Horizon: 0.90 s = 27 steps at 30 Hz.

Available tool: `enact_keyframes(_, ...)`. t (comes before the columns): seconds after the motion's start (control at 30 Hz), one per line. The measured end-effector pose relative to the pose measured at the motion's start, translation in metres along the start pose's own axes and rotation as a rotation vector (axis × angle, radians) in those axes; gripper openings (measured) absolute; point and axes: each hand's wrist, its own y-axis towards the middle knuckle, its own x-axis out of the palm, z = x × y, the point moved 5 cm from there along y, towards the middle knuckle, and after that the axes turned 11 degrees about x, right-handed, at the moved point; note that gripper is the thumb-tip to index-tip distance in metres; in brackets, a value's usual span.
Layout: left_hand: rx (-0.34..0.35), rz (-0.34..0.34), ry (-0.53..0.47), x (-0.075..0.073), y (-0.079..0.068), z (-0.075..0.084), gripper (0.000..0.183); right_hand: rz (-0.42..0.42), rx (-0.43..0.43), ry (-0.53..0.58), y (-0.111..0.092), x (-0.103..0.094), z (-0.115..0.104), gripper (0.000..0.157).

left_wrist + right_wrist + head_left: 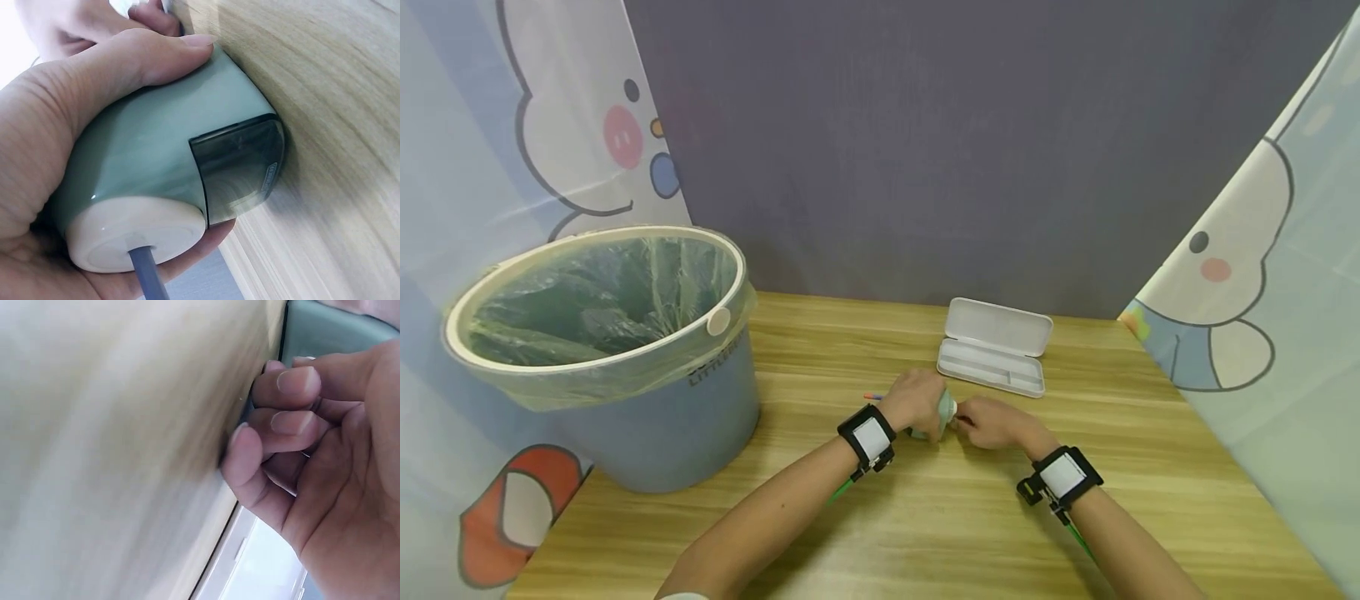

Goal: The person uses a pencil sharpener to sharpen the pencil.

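A green pencil sharpener (pixel 150 137) with a dark see-through shavings drawer (pixel 240 172) stands on the table. My left hand (pixel 916 400) grips its body, thumb along one side and fingers wrapped round the other. Out of the cream front face sticks a dark blue pencil (pixel 150 275); in the head view its end shows left of that hand. At the sharpener's opposite end my right hand (pixel 996 423) has its fingers curled at the crank, beside the white hub (pixel 953 407). Those fingers mostly hide the crank handle.
Behind the hands lies an open white pencil case (pixel 992 380), its lid tilted back. A large blue bin (pixel 677 425) lined with a clear bag stands on the left. A grey panel (pixel 887 150) closes off the wooden table's back, with cartoon-printed sheets at both sides.
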Motion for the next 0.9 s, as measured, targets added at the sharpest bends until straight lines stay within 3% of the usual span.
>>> enact_keyframes(0.9, -0.022, -0.009, -0.013, 0.001, -0.001, -0.001, 0.044, -0.004, -0.033, 0.079, -0.015, 0.008, -0.005, 0.024)
